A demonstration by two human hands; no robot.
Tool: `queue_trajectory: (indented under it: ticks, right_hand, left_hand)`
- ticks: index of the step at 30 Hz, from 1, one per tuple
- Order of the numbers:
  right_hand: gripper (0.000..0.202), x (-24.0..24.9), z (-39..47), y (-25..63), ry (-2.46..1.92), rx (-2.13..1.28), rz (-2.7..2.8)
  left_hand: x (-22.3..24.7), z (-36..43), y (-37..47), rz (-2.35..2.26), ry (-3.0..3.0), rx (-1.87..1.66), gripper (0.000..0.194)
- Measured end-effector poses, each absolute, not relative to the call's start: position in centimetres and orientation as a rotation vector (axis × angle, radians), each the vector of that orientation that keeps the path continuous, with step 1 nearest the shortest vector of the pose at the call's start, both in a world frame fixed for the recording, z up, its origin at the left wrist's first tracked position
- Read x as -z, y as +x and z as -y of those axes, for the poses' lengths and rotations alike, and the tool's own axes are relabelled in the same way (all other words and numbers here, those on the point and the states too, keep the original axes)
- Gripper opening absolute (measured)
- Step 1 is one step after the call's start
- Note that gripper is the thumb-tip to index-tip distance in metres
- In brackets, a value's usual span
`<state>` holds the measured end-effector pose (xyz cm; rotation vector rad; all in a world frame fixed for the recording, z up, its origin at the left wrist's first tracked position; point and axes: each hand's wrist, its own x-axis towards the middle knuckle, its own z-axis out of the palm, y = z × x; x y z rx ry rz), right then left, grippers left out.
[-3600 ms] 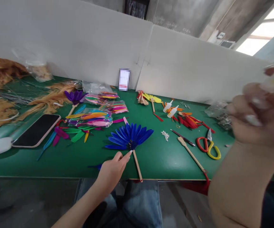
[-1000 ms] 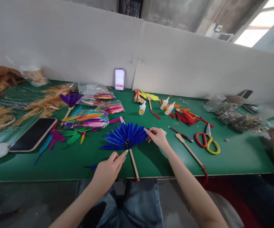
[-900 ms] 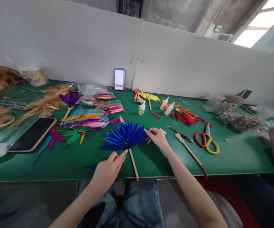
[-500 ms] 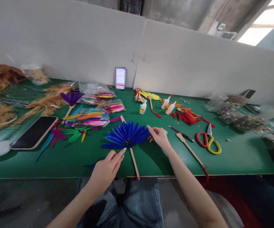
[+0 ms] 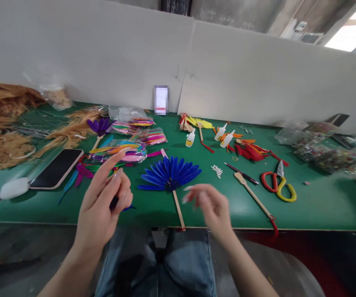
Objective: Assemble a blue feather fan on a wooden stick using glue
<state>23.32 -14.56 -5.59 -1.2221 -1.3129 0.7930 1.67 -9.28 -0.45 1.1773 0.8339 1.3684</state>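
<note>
Left hand [image 5: 104,202]: raised over the near side of the tabletop [image 5: 153,214]; forearm rising from lower left, index finger extended up and rightward, remaining fingers bent inward. State: released. Loose blue feather [image 5: 130,207] partly visible behind its curled fingers; cannot tell whether they touch.

Right hand [image 5: 210,206]: forearm slanting up from lower right, hand turned leftward, fingers loosely bent, tips blurred. State: released, no grip on the fan.

Blue feather fan [image 5: 178,171]: flat on the tabletop between the two hands and somewhat beyond them, feathers spread away from the person. Its wooden handle [image 5: 179,210] runs to the near edge, just left of the right fingertips.

Surroundings: small white beads [image 5: 217,171] beyond the right hand; wooden stick [image 5: 254,196] with red cord to its right, scissors [image 5: 279,185] farther right. Bagged coloured feathers [image 5: 137,154] beyond the left hand; dark-screened phone [image 5: 57,169] to its left, lying face up.
</note>
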Motion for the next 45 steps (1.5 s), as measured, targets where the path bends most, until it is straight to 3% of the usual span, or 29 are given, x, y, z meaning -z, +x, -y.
queue_trajectory:
  ticks: [3, 6, 10, 15, 18, 22, 26, 29, 32, 36, 39, 45]
  right_hand:
    - [0.049, 5.3, 15.3, 19.3, -1.022, -1.201, 1.446]
    - [0.027, 5.2, 14.9, 17.5, -1.046, -1.41, 1.374]
    - [0.032, 5.4, 14.2, 18.4, -1.194, -1.379, 1.329]
    - [0.031, 6.2, 14.0, 20.1, -1.324, -1.279, 1.354]
    - [0.03, 6.5, 14.1, 20.4, -1.341, -1.295, 1.388]
    - [0.031, 6.6, 14.3, 20.1, -1.227, -1.446, 1.338]
    - [0.035, 6.7, 14.6, 19.9, -1.114, -1.697, 1.301]
    - [0.039, 6.5, 14.8, 20.1, -1.14, -1.722, 1.296]
    - [0.039, 6.3, 15.2, 21.2, -1.34, -1.489, 1.378]
    - [0.029, 6.8, 15.8, 23.7, -1.694, -0.662, 1.446]
    - [0.026, 8.1, 15.8, 24.7, -1.611, -0.208, 1.569]
    - [0.052, 10.7, 14.7, 24.0, -1.522, -0.179, 1.922]
  left_hand:
    - [-0.5, 9.3, 3.8, -0.676, 0.946, -1.391, 0.03]
    - [0.2, 8.8, 5.4, -0.597, 0.853, -1.342, 0.028]
    - [2.3, 7.4, 5.3, -0.666, 0.949, -1.203, 0.025]
    - [4.3, 6.1, 3.2, -1.029, 1.373, -0.946, 0.041]
    - [5.1, 6.4, 2.1, -1.022, 1.446, -0.647, 0.037]
    - [5.0, 7.5, 0.7, -0.963, 1.482, -0.635, 0.039]
    - [4.2, 8.3, -0.4, -0.904, 1.784, -0.648, 0.007]
    - [4.1, 8.3, -0.5, -0.961, 1.884, -0.633, 0.012]
    - [4.3, 7.4, -0.3, -1.095, 1.782, -0.53, 0.021]
    - [4.6, 4.9, 0.3, -1.307, 1.649, -0.41, 0.034]
    - [4.6, 3.1, 1.1, -1.36, 1.621, -0.333, 0.038]
    - [5.4, 1.3, 2.4, -1.366, 1.508, -0.211, 0.038]
